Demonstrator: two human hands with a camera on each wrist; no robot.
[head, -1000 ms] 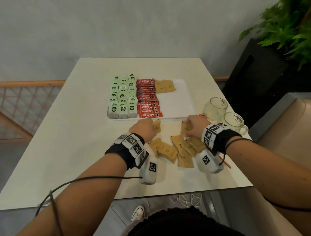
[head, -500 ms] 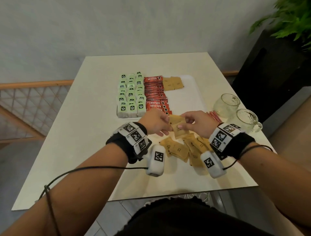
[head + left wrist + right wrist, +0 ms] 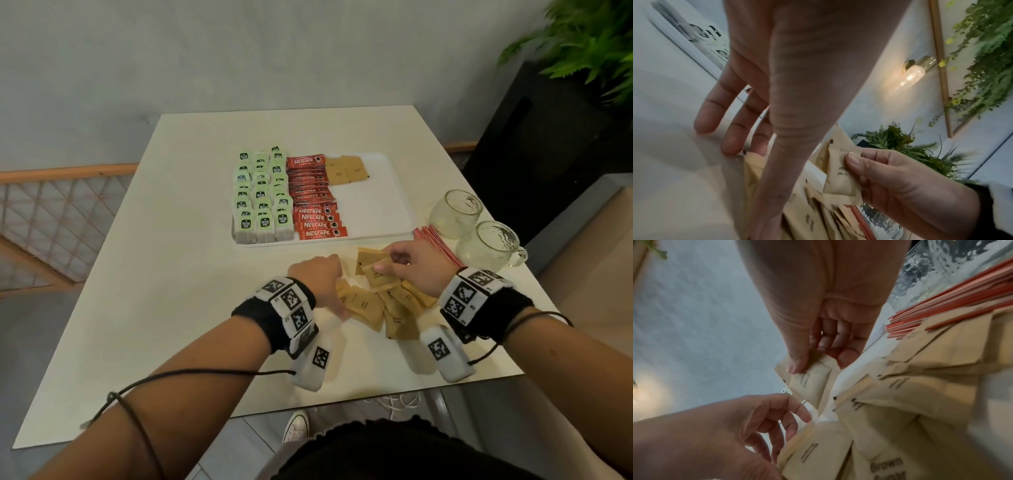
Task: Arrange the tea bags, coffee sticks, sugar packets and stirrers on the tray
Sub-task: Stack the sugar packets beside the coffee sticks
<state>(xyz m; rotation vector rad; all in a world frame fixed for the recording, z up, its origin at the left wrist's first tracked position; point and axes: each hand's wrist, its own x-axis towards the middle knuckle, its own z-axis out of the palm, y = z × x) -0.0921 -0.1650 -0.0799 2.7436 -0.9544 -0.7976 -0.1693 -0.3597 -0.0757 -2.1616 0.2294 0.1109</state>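
Handed over now: sugar packet pinched in right hand, near the tray. Left hand back down on the loose packets, fingers relaxed and spread.

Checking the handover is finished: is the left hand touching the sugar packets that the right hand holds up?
Apart. In the right wrist view, the left hand sits below the held sugar packets, with a gap showing between them; the right hand alone pinches them.
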